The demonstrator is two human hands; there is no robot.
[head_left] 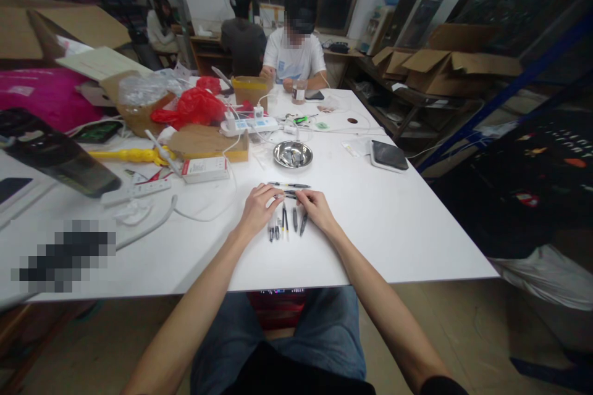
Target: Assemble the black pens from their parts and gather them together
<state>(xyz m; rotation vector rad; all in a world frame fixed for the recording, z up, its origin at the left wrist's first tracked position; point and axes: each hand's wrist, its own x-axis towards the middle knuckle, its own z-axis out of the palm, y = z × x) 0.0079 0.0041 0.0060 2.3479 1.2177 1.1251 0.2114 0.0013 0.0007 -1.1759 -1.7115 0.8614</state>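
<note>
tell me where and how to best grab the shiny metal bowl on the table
Probably pinch the metal bowl by its right rim, with the right hand coming in from the right. The raised round rim offers an edge, and the left looks more crowded, with the cardboard tray and power strip there. Small items lie inside, so keep it level.

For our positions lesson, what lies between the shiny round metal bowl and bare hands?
A slim, partly black pen lies crosswise there, in the head view.
</note>
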